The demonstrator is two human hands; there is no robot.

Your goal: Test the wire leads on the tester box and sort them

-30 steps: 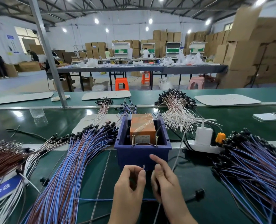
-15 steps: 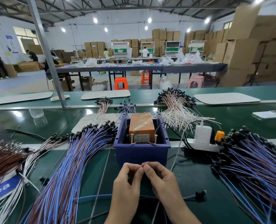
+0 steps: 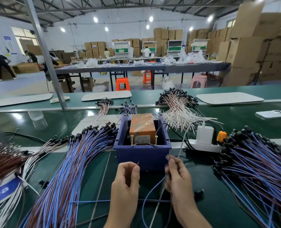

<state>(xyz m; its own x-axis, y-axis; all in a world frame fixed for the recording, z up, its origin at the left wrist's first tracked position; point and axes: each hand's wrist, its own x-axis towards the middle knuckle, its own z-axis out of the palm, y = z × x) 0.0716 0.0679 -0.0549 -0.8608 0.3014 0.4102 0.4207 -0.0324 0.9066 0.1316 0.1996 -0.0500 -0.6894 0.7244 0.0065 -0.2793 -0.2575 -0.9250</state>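
The left hand (image 3: 126, 181) pinches one end of a blue wire lead (image 3: 153, 189) between thumb and forefinger, its bare metal tip poking up above the fingers. The right hand (image 3: 179, 180) pinches the other end, which also points up. Half a second ago the two hands met fingertip to fingertip. Now they are apart, with the lead hanging in a loop between them over the bench (image 3: 210, 203). So the ends look separated and ready for testing, though neither touches anything yet.

Both tips are just in front of the blue bin (image 3: 143, 157). The orange tester box (image 3: 142, 127) sits inside the bin, with two upright screw posts (image 3: 132, 139) at the bin's near rim. Judging by the spacing, each tip lines up roughly below one post, so the next move is likely a short lift onto them.

Left of the bin lies a thick fan of blue and brown leads (image 3: 67, 170). Right of the bin lies a similar heap (image 3: 260, 163), with a white power strip (image 3: 205, 146) between. Which pile is tested I cannot tell
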